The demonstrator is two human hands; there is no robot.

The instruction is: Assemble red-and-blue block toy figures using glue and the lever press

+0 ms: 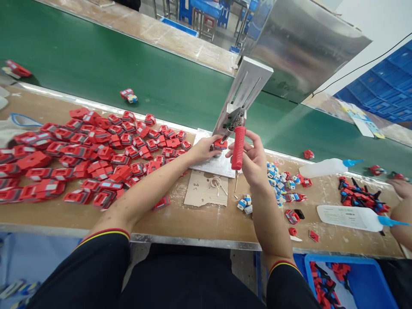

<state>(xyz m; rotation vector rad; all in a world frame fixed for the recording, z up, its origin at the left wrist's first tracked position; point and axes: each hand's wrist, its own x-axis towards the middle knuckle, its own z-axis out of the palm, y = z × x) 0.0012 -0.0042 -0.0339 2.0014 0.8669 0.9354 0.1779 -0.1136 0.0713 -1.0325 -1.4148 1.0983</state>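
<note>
A metal hand press (243,92) with a slotted upright stands on a flat metal base plate (201,136). My left hand (204,151) is closed on a small red plastic toy part (220,144), holding it on the base under the press tip. My right hand (254,165) is at the ribbed red lever handle (238,148), which hangs down. Its fingers curl loosely behind the handle and the fingertips show on its left side. Just below the base lies a piece of cardboard (206,189) with cotton swabs on it.
Many red toy parts (96,150) cover the bench at left. Small blue-and-white parts (281,182) lie at right, near two white squeeze bottles (347,216). A green conveyor belt (90,56) runs behind. A blue bin (367,279) stands below right. Another person's hand (402,187) is at the right edge.
</note>
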